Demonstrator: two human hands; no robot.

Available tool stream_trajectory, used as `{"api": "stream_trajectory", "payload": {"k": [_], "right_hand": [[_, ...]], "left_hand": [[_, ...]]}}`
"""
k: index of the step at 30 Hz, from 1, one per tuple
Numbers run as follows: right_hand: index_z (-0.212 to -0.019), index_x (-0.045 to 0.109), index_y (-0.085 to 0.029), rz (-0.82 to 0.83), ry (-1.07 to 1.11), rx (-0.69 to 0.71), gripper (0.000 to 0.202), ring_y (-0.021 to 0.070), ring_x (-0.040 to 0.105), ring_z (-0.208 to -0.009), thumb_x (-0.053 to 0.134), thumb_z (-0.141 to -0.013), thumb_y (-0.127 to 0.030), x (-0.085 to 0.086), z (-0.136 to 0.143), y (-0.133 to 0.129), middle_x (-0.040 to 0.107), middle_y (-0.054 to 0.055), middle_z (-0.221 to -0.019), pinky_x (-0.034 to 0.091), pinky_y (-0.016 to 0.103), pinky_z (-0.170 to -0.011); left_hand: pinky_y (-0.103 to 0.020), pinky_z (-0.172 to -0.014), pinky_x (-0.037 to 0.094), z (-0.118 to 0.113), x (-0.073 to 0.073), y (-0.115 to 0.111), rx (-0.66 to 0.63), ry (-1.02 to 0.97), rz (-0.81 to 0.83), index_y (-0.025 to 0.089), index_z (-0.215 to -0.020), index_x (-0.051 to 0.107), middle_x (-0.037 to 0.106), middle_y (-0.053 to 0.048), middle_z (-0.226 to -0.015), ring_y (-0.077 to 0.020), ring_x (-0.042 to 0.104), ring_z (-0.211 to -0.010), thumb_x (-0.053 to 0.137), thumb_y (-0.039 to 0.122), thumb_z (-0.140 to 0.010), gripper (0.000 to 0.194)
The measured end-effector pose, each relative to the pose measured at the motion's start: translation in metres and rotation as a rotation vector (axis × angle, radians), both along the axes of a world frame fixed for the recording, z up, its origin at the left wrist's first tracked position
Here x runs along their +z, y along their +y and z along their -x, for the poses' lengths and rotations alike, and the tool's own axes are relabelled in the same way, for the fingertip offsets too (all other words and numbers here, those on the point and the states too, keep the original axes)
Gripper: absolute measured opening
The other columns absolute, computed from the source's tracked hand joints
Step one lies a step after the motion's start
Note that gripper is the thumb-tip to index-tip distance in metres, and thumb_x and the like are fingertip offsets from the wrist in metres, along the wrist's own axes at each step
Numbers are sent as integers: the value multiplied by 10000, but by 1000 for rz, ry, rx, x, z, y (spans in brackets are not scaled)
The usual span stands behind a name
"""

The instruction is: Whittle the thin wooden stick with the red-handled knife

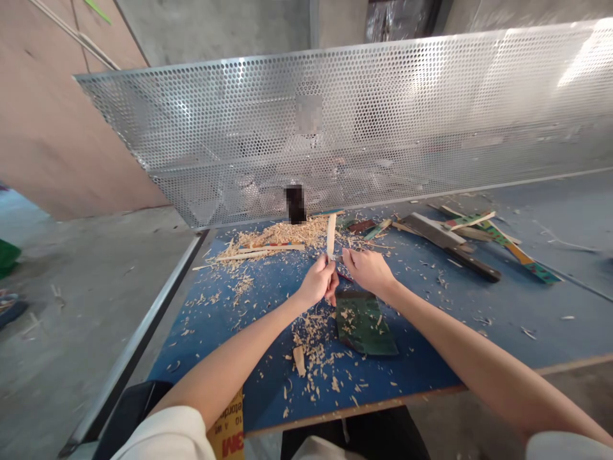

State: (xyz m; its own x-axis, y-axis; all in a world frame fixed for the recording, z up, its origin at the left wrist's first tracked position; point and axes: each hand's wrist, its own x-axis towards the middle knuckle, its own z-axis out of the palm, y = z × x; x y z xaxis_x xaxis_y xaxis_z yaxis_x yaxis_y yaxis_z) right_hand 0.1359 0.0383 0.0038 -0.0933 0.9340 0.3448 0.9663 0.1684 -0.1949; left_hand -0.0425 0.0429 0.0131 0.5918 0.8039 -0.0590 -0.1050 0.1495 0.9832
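My left hand (317,281) is closed around the lower end of a pale, flat wooden strip (331,233), which points away from me. Close beside it, my right hand (368,269) is wrapped around what looks like a small knife (340,259); only a grey bit shows by the strip, and the rest is hidden in the fingers. Below the hands a dark green sheet (366,326) lies on the blue table, dusted with shavings. A short wood chip (299,361) rests nearer to me.
A heap of wood shavings (287,231) lies beyond my hands, against a perforated metal panel (364,115). To the right are a dark-handled saw (445,246) and several painted wood strips (520,249). The blue table's (201,358) left edge has a metal rail.
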Motion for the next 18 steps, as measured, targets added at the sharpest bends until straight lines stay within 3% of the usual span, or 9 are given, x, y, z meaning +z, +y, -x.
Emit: {"api": "stream_trajectory", "payload": {"k": [6, 18], "right_hand": [[-882, 702, -184, 0, -158, -45, 578, 205, 664, -620, 212, -1088, -410, 1, 3, -3, 734, 101, -730, 307, 292, -570], [-891, 734, -171, 2, -204, -51, 580, 205, 698, -647, 225, -1085, -371, 2, 7, -4, 756, 119, -759, 358, 277, -588]], "left_hand": [[-254, -369, 475, 2, -7, 3, -51, -23, -38, 240, -962, 384, 420, 132, -483, -88, 342, -318, 595, 507, -939, 341], [-214, -342, 407, -2, -3, 1, -5, -79, 42, 237, -947, 378, 367, 140, -502, -72, 294, -336, 604, 384, -940, 270]]}}
